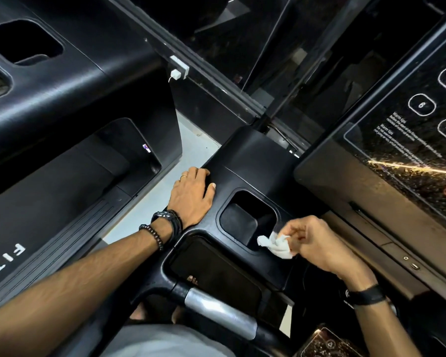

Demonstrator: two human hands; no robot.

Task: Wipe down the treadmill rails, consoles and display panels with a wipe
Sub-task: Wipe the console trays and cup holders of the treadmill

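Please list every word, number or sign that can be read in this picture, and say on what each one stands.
"FIT": white letters, cut off by the frame edge, on the black side rail of the neighbouring treadmill.
"6": in a rounded button outline on the glossy black display panel.
"Warm tips": heading on the same panel, printed twice; the small lines beneath are too blurred to read.
Upward arrow: a button sign above the "6".
A third button's label is blurred.

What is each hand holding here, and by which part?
The right hand pinches a crumpled white wipe by its right end. The left hand holds nothing; it rests flat on the console.
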